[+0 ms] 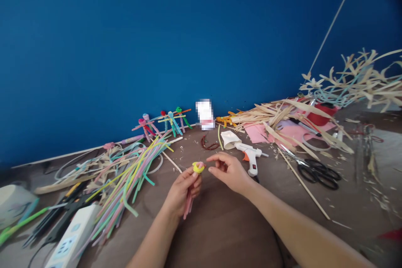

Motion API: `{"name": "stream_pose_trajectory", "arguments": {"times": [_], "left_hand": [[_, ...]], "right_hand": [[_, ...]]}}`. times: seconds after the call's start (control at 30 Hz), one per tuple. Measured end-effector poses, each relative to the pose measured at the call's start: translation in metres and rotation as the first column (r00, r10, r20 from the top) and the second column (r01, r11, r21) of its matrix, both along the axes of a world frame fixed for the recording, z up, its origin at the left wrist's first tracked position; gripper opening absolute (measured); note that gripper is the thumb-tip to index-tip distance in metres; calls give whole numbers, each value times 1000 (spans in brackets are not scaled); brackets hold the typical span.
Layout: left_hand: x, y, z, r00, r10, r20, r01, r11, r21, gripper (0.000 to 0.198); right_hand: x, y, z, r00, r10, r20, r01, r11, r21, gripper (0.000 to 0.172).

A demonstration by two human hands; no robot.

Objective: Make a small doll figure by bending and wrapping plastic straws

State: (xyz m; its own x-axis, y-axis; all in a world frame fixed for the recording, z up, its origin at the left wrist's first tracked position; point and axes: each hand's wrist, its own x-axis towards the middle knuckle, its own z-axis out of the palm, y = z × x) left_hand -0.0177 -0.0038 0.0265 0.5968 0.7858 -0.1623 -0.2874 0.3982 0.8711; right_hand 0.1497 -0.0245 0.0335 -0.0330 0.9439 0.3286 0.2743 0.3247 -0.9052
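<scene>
My left hand (186, 189) is closed around a bundle of pink pipe cleaners (188, 206). Their lower ends hang out beneath my fingers. Yellow pipe cleaner (197, 167) is coiled around the pink top, pinched between thumb and forefinger. Just to the right, my right hand (230, 171) is held with index finger and thumb apart, nothing between them. Its index fingertip comes very near the coil; whether it touches I cannot tell. Behind my right hand a white glue gun (250, 155) lies on the brown table (226, 226).
Pipe cleaner figures (171, 121) lean along the blue wall. A heap of coloured pipe cleaners (135, 176) and a power strip (73, 234) lie left. Right are black-handled scissors (317, 171), a thin stick (303, 184) and pale dried strips (270, 115). A bead bracelet (209, 146) lies mid-table.
</scene>
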Motion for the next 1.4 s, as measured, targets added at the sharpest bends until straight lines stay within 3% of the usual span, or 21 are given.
{"name": "stream_pose_trajectory", "arguments": {"times": [0.23, 0.63, 0.8, 1.17, 1.4], "left_hand": [[4, -6, 3, 987, -60, -146, 87, 978, 189, 31], [5, -8, 2, 981, -6, -194, 39, 985, 168, 32], [6, -8, 0, 988, -36, -147, 58, 987, 152, 29], [-1, -4, -7, 985, 59, -160, -28, 982, 188, 27], [1, -6, 1, 973, 64, -221, -6, 966, 258, 27]], "right_hand": [[0, -3, 7, 983, 178, 38, -177, 984, -23, 23], [0, -5, 8, 972, 228, 50, -229, 973, 25, 20], [0, -5, 6, 970, 238, 57, -239, 971, 24, 20], [-1, -9, 12, 960, 271, 72, -270, 963, -17, 33], [-2, -11, 14, 954, 285, 91, -285, 958, -17, 20]]}}
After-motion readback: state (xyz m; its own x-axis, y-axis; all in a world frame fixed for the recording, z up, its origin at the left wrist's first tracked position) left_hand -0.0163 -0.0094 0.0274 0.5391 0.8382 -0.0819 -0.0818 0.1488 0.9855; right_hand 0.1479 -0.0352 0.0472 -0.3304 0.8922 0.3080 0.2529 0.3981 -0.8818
